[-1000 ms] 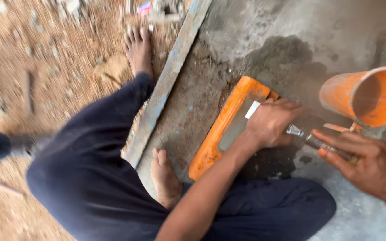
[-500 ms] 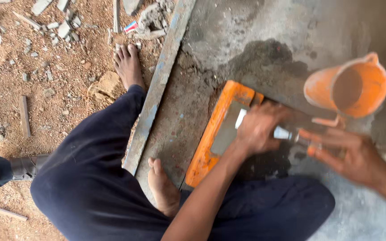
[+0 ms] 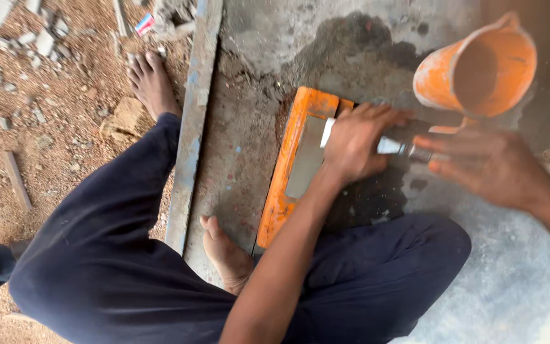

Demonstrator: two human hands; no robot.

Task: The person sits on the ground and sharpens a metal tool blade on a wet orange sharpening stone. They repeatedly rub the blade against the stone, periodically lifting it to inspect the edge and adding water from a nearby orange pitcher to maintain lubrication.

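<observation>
My left hand point(image 3: 354, 143) is closed around a silvery metal tool point(image 3: 401, 148) that lies across the right side of a long orange-framed float with a grey face point(image 3: 291, 172). The float rests on wet, dark cement. My right hand point(image 3: 488, 167), blurred, reaches in from the right, and its thumb and forefinger pinch the tool's far end. An orange plastic jug point(image 3: 479, 64) stands just beyond both hands, its mouth facing me.
My legs in dark trousers point(image 3: 116, 255) fold around the float, with one bare foot point(image 3: 224, 251) beside it and the other point(image 3: 151, 83) on the dirt. A long metal straightedge point(image 3: 189, 134) separates the cement from rubble-strewn soil point(image 3: 46, 95).
Both hands stay on the tool over the float. My right hand has edged a little closer to the left. The view has shifted, so the jug sits higher in the picture.
</observation>
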